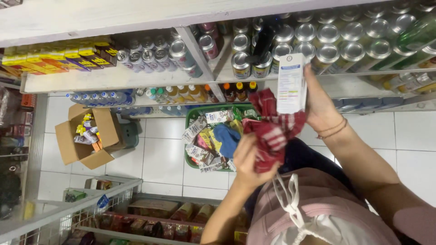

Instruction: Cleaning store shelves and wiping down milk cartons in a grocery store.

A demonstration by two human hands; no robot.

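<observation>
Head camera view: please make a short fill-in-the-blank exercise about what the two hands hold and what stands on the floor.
1. The right hand holds up a small white ____ in front of the shelf of cans.
2. The left hand grips a red checked ____ against it.
3. The green basket of packets stands on the tiled ____.
4. The open cardboard box stands to the ____ of the basket in the picture.

Missing words: carton; cloth; floor; left

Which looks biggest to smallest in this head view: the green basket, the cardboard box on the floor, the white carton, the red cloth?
1. Green basket, partly hidden
2. Cardboard box; close to the basket, order unsure
3. Red cloth
4. White carton; both are nearer the camera, so look enlarged
</observation>
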